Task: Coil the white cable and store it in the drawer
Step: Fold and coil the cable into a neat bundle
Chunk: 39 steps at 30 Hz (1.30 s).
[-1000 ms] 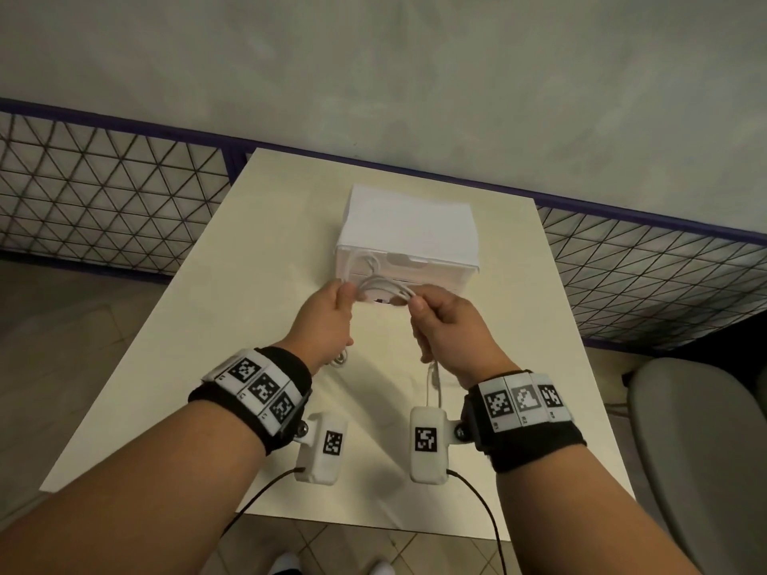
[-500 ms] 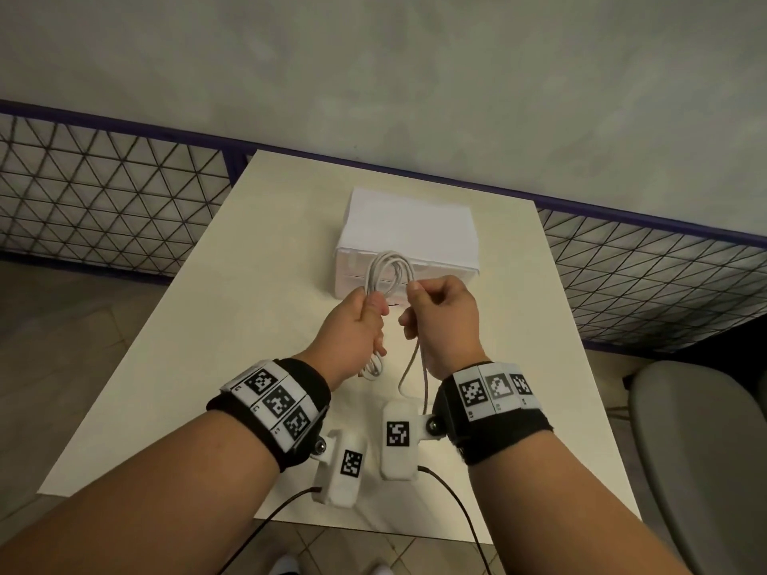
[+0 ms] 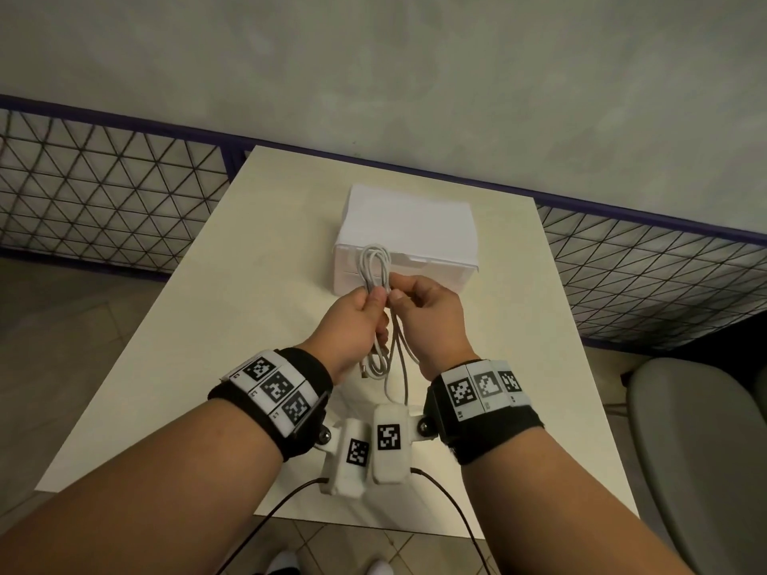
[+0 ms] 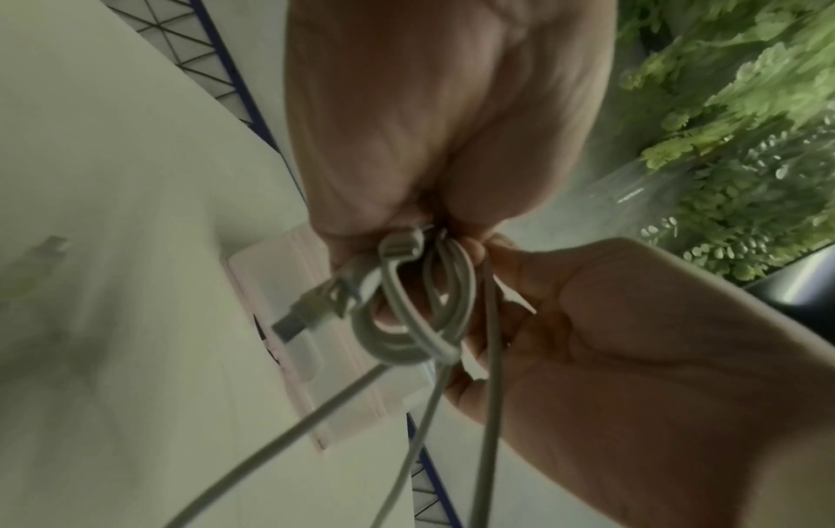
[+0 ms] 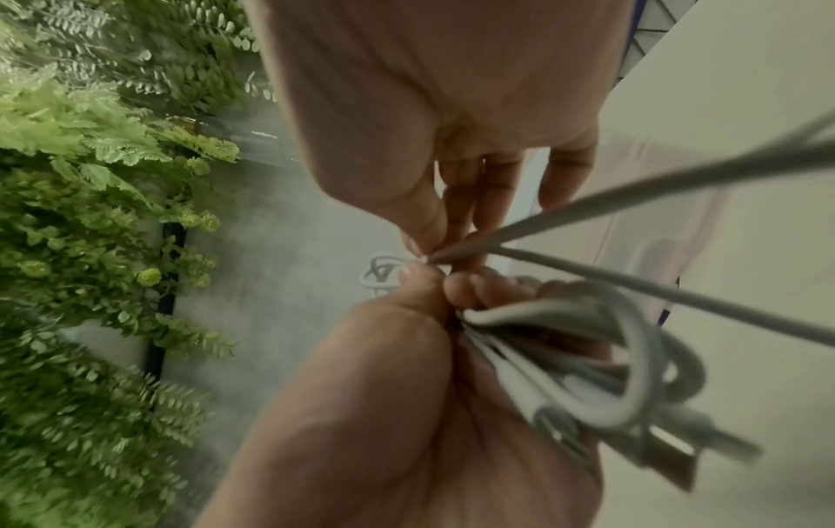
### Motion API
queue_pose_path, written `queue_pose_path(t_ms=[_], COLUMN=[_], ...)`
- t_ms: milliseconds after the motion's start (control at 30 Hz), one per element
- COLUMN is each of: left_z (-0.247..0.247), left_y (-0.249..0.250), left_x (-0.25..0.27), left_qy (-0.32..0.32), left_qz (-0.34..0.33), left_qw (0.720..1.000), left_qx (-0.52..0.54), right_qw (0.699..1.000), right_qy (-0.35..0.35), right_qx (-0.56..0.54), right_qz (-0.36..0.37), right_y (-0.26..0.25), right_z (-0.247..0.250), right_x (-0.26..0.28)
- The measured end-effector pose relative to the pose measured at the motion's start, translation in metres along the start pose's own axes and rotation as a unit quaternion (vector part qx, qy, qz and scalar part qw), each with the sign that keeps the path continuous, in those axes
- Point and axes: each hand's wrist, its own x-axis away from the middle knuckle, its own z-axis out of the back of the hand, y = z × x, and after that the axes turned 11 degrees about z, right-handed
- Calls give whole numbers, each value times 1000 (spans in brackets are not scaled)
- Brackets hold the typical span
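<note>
The white cable [image 3: 375,263] is gathered in long loops that stick up above my left hand [image 3: 373,298] and hang below it. That hand grips the bundle in its fist over the table's middle. My right hand [image 3: 396,291] pinches a strand right beside the left thumb, and loose cable [image 3: 404,367] trails down between my wrists. In the left wrist view the coil [image 4: 406,332] and a metal USB plug [image 4: 307,310] hang under the left hand [image 4: 406,235]. The right wrist view shows the right hand [image 5: 427,246] pinching one strand [image 5: 632,193]. The white drawer box [image 3: 409,226] stands just behind my hands.
The cream table [image 3: 232,325] is narrow, with its edges close on both sides. A black wire-mesh fence [image 3: 108,193] runs behind it along a grey wall. A grey chair [image 3: 701,450] stands at the right. Green foliage [image 5: 90,214] fills the side of both wrist views.
Both hands have pulled back from the drawer box towards me and risen. The cable, first low at the box front, now stands in upright loops in my left fist.
</note>
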Motion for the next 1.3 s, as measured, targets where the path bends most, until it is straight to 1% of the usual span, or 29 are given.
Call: queue_pose_path(t_ms=[67,133,167,233,300,333,433,533,633,700,767,800,867,900,967,1000,1067,1133,1200,1300], left_z=[0,1,2,5,8,11,16,19,22,23,23,22,21,20,18,17,15,17,21,20], left_y=[2,4,5,8,13,15,20,21,20,20,19,19,17,16,15,15,16,16,17,20], left_x=[-1,-1,-1,0,1,0,-3,-5,-7,-8,-8,-9,-10,-11,-12,-12,-13,-15,-18,-19], left_qy=[-11,-34,-47,-59,-49,-38,-2,2,0,-2,-9,-3,30,54,103,123,153,175,171,136], left_qz=[20,37,47,63,67,64,40,27,23,26,28,28,19,4,-34,-50,-74,-70,-46,-21], left_qw=[999,997,996,992,989,988,991,986,979,967,954,952,958,964,977,980,979,977,974,965], left_qx=[31,55,67,92,124,132,131,163,204,253,299,304,285,260,185,151,111,99,139,224], right_qw=[999,999,999,997,992,989,981,972,969,968,970,972,980,985,991,992,988,978,968,966], right_qy=[-4,-9,-20,-67,-128,-148,-186,-226,-241,-245,-236,-228,-195,-170,-132,-126,-141,-193,-244,-254], right_qx=[36,43,38,21,-3,1,40,54,28,-2,5,11,11,9,1,-11,-58,-79,-47,-20], right_qz=[7,15,17,7,-9,-17,-30,-26,-42,-55,-63,-61,-46,-34,-13,-10,-13,-18,-27,-49], right_y=[0,1,0,-1,3,5,7,8,10,10,10,9,9,9,8,7,5,5,8,12], right_z=[-2,-1,0,0,0,1,9,16,20,19,15,14,13,13,12,10,9,9,10,9], right_x=[0,-1,0,1,3,4,9,12,14,18,21,22,22,21,21,21,22,23,25,26])
